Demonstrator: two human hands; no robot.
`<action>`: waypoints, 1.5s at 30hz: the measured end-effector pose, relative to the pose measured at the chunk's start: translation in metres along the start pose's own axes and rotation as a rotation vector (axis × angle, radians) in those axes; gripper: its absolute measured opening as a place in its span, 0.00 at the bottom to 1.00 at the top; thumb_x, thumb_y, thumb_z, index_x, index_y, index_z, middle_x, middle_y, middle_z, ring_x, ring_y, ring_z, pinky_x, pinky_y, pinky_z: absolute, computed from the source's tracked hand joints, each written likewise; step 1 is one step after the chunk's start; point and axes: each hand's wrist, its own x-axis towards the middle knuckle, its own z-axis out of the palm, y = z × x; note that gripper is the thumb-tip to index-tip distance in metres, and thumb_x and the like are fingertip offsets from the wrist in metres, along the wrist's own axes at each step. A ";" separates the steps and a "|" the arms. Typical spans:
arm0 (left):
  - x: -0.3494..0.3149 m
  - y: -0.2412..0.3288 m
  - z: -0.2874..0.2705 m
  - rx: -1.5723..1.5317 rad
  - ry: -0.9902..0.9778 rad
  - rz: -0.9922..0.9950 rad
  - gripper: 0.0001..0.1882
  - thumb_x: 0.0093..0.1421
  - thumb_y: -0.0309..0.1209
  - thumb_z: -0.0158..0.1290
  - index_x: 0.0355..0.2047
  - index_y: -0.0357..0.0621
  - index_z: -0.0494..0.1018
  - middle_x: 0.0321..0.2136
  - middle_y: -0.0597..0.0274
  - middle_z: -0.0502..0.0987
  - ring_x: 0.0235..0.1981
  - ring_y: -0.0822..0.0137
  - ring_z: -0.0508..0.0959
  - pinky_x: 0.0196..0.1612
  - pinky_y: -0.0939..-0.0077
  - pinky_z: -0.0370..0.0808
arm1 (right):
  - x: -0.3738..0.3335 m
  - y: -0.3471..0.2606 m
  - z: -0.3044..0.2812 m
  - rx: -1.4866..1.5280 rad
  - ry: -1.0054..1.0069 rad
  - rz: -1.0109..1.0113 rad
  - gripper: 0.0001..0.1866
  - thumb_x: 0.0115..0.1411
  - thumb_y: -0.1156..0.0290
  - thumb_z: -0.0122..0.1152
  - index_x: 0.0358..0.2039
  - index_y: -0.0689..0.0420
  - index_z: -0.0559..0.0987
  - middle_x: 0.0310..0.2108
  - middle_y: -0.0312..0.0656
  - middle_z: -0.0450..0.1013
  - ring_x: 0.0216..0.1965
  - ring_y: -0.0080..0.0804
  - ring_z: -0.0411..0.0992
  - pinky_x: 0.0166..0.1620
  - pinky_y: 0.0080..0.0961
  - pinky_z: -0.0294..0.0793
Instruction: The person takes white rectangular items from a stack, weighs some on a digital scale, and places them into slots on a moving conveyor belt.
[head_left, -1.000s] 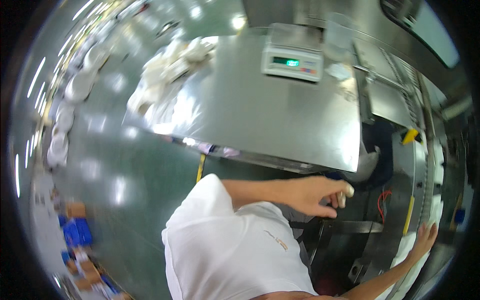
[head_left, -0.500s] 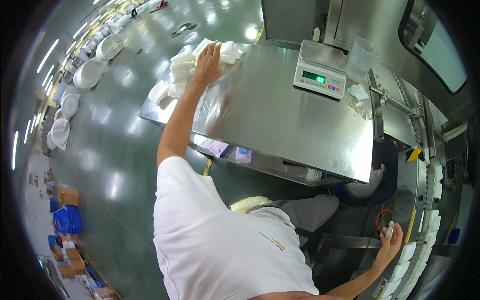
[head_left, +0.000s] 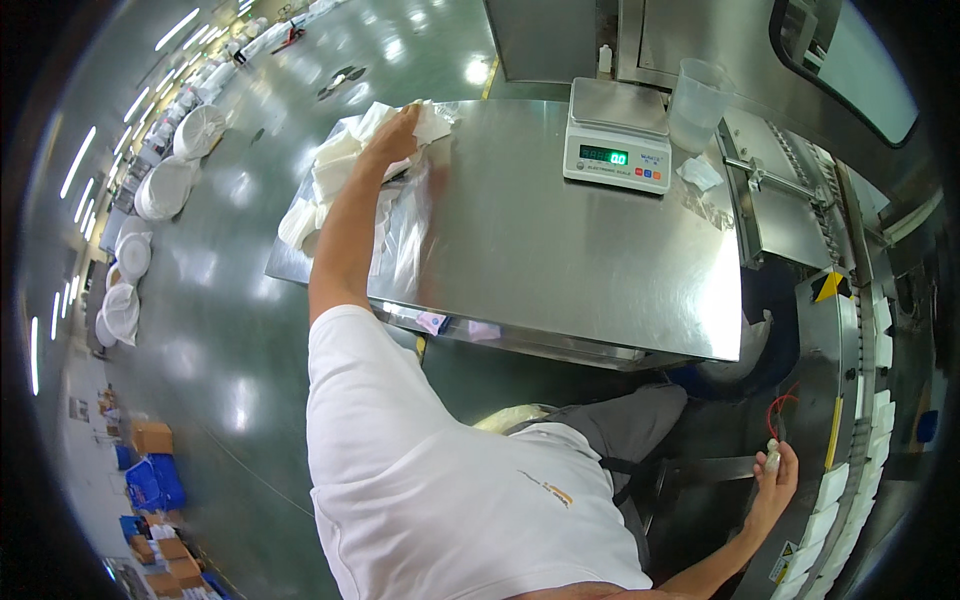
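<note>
At the far left end of the steel table, my left hand is closed over a heap of white folded sheets, with a sheet gripped at its upper edge. My fingertips are partly hidden in the white material. Clear plastic film lies beside the heap. Low at the right, my right hand is closed around a small pale thing with a rounded top. Its kind is too small to make out. This hand is beside the machine's row of white packs.
A white electronic scale stands on the table near a clear plastic jug and a crumpled white scrap. Beyond the table's right end runs a conveyor. A dark blue bin sits below. Pink packs lie on the under-shelf.
My left hand has bent its fingers into the sheets, and the heap looks looser and more spread. My right hand still holds the pale thing. The whole view has shifted slightly.
</note>
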 end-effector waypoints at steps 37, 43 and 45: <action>-0.114 0.434 -0.004 -0.578 0.382 0.995 0.16 0.49 0.21 0.62 0.40 0.35 0.75 0.46 0.48 0.80 0.46 0.47 0.81 0.46 0.60 0.82 | 0.017 -0.084 0.226 0.456 -0.545 -0.246 0.25 0.58 0.81 0.69 0.55 0.60 0.71 0.51 0.42 0.71 0.50 0.26 0.75 0.53 0.23 0.80; -0.108 0.442 -0.020 -0.658 0.520 1.221 0.14 0.46 0.25 0.62 0.34 0.35 0.75 0.39 0.51 0.80 0.42 0.49 0.81 0.42 0.57 0.82 | 0.022 -0.063 0.225 0.776 -0.561 -0.020 0.19 0.69 0.75 0.59 0.59 0.59 0.70 0.49 0.44 0.76 0.47 0.28 0.79 0.45 0.25 0.85; -0.111 0.440 -0.025 -0.702 0.476 1.252 0.15 0.46 0.26 0.62 0.36 0.34 0.77 0.39 0.51 0.80 0.43 0.48 0.80 0.43 0.55 0.82 | 0.014 -0.071 0.217 0.980 -0.513 0.048 0.18 0.73 0.73 0.52 0.61 0.59 0.69 0.50 0.47 0.77 0.45 0.30 0.81 0.43 0.26 0.86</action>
